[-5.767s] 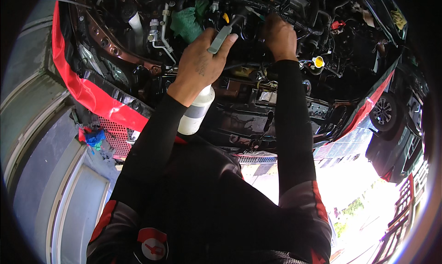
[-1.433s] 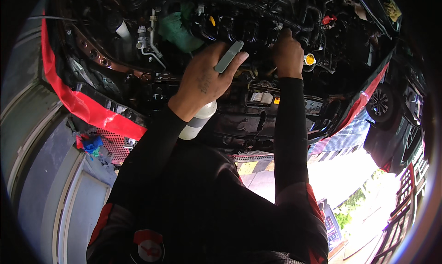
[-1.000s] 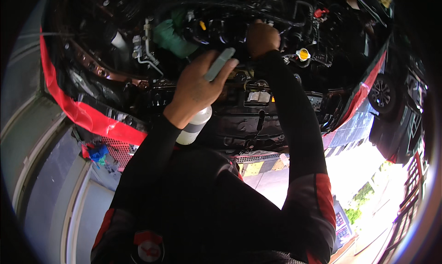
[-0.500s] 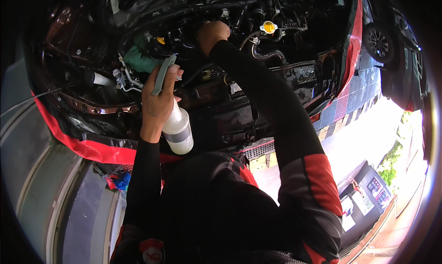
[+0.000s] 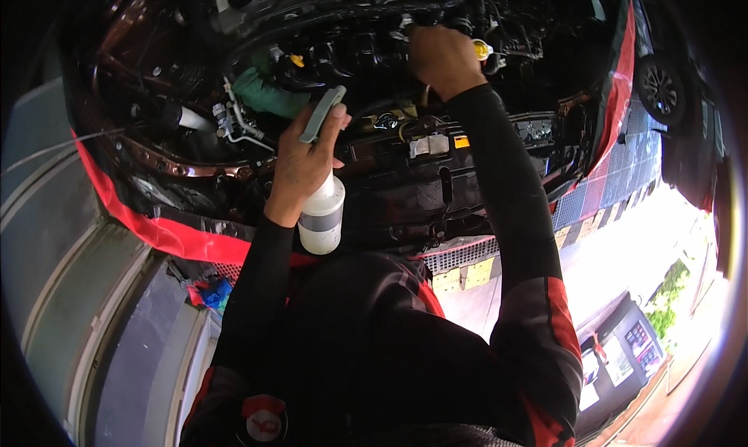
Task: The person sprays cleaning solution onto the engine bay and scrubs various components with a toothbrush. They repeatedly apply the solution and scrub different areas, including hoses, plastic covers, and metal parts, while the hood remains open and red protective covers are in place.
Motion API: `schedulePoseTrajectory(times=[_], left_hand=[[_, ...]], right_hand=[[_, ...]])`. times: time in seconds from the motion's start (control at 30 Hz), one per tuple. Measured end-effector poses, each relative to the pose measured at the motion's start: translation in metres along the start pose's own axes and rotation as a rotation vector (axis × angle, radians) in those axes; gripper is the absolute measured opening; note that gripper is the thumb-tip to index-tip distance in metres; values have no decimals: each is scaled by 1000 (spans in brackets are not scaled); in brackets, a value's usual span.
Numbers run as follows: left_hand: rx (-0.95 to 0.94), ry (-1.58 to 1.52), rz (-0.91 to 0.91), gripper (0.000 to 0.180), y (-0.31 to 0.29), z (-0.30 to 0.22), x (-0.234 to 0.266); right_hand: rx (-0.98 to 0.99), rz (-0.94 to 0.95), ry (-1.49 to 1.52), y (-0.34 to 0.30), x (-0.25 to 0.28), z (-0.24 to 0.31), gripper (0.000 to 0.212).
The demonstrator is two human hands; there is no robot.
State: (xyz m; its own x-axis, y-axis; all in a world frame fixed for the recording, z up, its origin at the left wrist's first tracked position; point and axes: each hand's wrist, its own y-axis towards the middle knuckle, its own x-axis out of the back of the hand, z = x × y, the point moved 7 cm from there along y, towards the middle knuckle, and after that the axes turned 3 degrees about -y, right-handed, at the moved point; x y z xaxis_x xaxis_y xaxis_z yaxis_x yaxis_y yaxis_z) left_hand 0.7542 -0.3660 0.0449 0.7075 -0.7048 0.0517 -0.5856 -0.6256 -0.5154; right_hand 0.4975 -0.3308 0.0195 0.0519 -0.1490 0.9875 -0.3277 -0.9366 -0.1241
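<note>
My left hand [image 5: 305, 155] is wrapped round the neck of a white spray bottle [image 5: 322, 221] with a grey-green trigger head [image 5: 324, 113], held upright at the front of an open engine bay. Over the engine [image 5: 354, 61], my right hand [image 5: 448, 61] is curled with the knuckles up, slightly blurred. Its fingertips are hidden, and I cannot make out what they hold. Just right of that hand is a yellow cap [image 5: 483, 50]. A green covering [image 5: 269, 92] lies beyond my left hand, with a smaller yellow cap [image 5: 297, 60] near it.
A red cover [image 5: 167, 240] runs along the car's front edge and up its right side [image 5: 615, 96]. At the left stand grey ridged panels [image 5: 86, 291]. Another car's wheel [image 5: 661, 87] is at the far right. A dark cart [image 5: 623, 361] with papers stands at the lower right.
My right hand has moved right across the engine, close to the yellow cap. The view has shifted slightly, and my left hand still grips the spray bottle.
</note>
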Motion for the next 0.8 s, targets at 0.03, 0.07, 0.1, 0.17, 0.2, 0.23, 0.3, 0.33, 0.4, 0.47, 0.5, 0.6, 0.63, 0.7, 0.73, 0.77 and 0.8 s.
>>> schedulePoseTrajectory(times=[0.03,0.07,0.1,0.17,0.2,0.23,0.3,0.33,0.4,0.47,0.5,0.6,0.63,0.7,0.73,0.77,0.8], left_hand=[[21,12,3,49,1,0,0],[28,17,6,49,2,0,-1],[19,3,-9,48,3,1,-2],[58,39,25,50,6,6,-2],[66,49,43,50,8,10,-2],[66,87,25,53,10,13,-1],[-126,92,-30,51,14,6,2],[-138,97,-36,51,15,8,1],[-162,107,-47,53,16,11,1],[-132,89,-32,53,16,16,-1],[-120,121,-47,53,15,17,0],[-170,237,-67,49,13,11,1],[-190,217,-75,49,12,8,2],[-137,171,-48,52,12,11,3],[-110,145,-32,54,12,12,3],[-104,117,-36,54,11,12,4],[-98,90,-39,54,11,11,5]], right_hand=[[-21,-5,18,2,4,-4,16],[-34,-82,20,3,13,-7,16],[-45,-34,79,3,13,-8,16],[-2,106,92,3,8,-3,16],[0,201,66,2,3,-1,17],[-30,198,71,1,4,-3,18],[-71,139,91,2,6,-5,20],[-74,70,105,5,8,-6,20],[-32,179,82,10,-5,-2,20],[9,235,14,18,-14,2,19],[-10,201,48,24,-12,2,18],[46,125,-64,44,-8,11,17],[56,189,-16,50,-11,12,18],[106,236,-55,60,-13,15,18],[97,297,-95,62,-18,15,19],[87,382,-108,62,-23,14,19],[119,318,-45,63,-19,17,19]])
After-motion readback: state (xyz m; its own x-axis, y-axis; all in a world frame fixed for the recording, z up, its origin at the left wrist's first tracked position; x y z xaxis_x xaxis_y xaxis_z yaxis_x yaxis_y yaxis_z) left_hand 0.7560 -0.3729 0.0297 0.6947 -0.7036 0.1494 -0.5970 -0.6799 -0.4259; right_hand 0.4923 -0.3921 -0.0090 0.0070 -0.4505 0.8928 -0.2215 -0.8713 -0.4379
